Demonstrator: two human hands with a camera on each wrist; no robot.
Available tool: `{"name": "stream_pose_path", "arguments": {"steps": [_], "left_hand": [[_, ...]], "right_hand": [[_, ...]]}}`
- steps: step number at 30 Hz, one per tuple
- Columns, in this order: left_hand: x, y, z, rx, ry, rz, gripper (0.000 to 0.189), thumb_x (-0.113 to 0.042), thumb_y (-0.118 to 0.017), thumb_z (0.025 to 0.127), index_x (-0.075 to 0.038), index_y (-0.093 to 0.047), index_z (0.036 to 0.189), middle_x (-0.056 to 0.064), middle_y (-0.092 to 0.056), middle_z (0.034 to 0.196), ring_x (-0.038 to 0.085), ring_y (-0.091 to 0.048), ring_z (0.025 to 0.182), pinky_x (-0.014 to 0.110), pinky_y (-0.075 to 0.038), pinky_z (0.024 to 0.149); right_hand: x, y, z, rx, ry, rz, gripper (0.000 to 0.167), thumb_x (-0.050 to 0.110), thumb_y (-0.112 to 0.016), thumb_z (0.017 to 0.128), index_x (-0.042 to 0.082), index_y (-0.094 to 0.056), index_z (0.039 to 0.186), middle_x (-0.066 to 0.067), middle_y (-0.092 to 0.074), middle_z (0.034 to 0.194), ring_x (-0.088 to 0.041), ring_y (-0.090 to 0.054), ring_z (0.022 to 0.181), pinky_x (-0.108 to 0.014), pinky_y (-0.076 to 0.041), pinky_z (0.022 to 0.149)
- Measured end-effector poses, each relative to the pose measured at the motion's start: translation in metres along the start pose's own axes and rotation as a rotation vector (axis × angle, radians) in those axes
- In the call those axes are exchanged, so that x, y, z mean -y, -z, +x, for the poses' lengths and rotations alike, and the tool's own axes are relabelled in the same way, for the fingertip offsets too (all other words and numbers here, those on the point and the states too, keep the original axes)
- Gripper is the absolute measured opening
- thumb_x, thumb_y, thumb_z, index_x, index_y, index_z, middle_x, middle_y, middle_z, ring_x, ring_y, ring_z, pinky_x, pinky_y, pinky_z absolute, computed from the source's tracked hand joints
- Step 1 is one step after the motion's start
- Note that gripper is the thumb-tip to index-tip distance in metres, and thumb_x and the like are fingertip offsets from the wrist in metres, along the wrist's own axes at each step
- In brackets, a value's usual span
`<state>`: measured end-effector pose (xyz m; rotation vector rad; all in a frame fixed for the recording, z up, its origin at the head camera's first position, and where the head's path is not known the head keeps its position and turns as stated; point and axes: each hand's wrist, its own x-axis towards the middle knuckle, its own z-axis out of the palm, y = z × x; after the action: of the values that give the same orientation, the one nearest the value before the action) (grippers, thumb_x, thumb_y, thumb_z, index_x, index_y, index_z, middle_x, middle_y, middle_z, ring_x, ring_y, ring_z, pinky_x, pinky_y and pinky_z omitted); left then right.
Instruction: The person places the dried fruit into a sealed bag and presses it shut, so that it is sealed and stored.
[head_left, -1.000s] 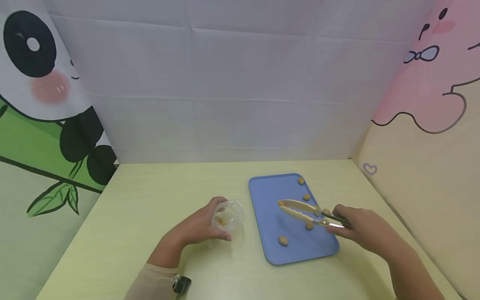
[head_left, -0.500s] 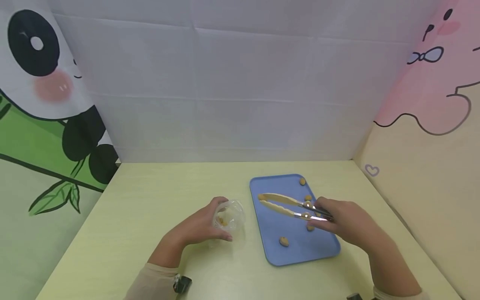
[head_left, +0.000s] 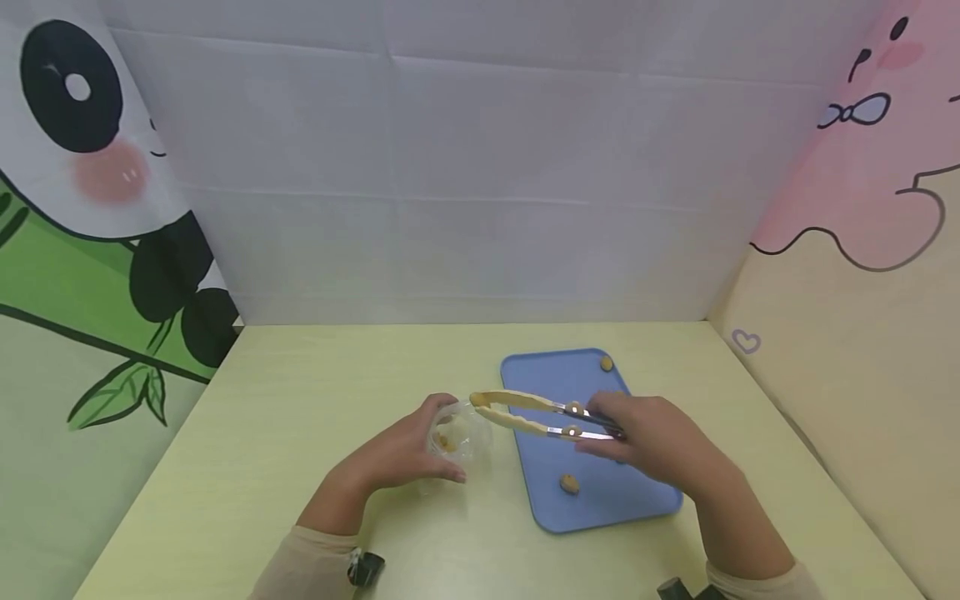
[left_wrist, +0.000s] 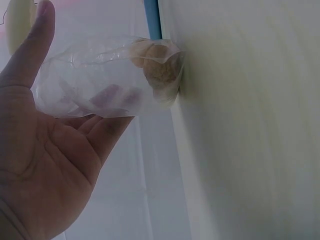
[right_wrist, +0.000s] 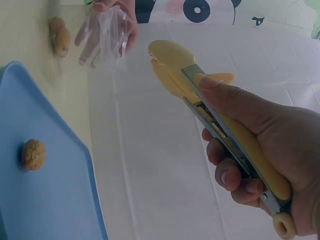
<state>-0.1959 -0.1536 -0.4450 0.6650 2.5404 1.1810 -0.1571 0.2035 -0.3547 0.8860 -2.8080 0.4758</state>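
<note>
My left hand (head_left: 401, 450) holds a clear plastic bag (head_left: 471, 433) open, thumb on one side and fingers on the other. Several brown, wrinkled walnuts (left_wrist: 162, 67) lie at its bottom in the left wrist view. The right hand (head_left: 652, 437) grips a pair of tongs (head_left: 528, 402) with cream tips and metal arms. Those tips overlap the bag's mouth in the head view, with a brownish piece at their end. On the blue tray (head_left: 525, 492) lie loose walnuts, one (head_left: 570, 483) near the front and another (head_left: 606, 363) at the far corner; the tongs and right hand hide part of the tray.
The pale yellow table (head_left: 337, 358) extends left of the bag. A white cloth wall (head_left: 480, 200) stands behind it, with printed cartoon panels on both sides. Dark wrist devices (head_left: 365, 569) show at the sleeves.
The right hand has carried the tongs leftward from over the tray to the bag's mouth. My left hand and the bag have stayed in place.
</note>
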Motion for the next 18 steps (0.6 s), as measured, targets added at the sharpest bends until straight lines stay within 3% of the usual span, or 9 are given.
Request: {"name": "stream_pose_path", "arguments": {"steps": [7,13,18], "left_hand": [[0.001,-0.001,-0.001,-0.001,0.016,0.010,0.106,-0.048,-0.086,0.070,-0.021,-0.022,0.150,0.011,-0.049,0.141,0.023,-0.055,0.113,0.045,-0.045,0.093],[0.004,-0.001,0.001,0.008,-0.002,0.003,0.104,-0.048,-0.086,0.071,-0.022,-0.023,0.149,0.010,-0.051,0.137,0.018,-0.057,0.105,0.044,-0.046,0.091],[0.007,-0.001,0.003,0.015,0.000,-0.010,0.104,-0.046,-0.086,0.071,-0.023,-0.022,0.149,0.007,-0.055,0.129,0.017,-0.059,0.096,0.040,-0.047,0.085]], "right_hand": [[0.009,-0.009,0.008,0.015,0.032,-0.031,0.029,0.054,-0.069,0.085,0.029,-0.058,0.094,0.019,-0.038,0.064,0.001,-0.035,0.056,-0.020,-0.032,0.051],[0.013,-0.015,0.011,0.031,0.039,-0.039,0.033,0.060,-0.063,0.086,0.028,-0.059,0.095,0.020,-0.040,0.065,0.000,-0.035,0.056,-0.020,-0.032,0.051],[0.015,-0.021,0.014,0.019,0.062,-0.045,0.032,0.057,-0.066,0.086,0.028,-0.059,0.094,0.019,-0.039,0.064,0.001,-0.034,0.055,-0.020,-0.031,0.050]]}}
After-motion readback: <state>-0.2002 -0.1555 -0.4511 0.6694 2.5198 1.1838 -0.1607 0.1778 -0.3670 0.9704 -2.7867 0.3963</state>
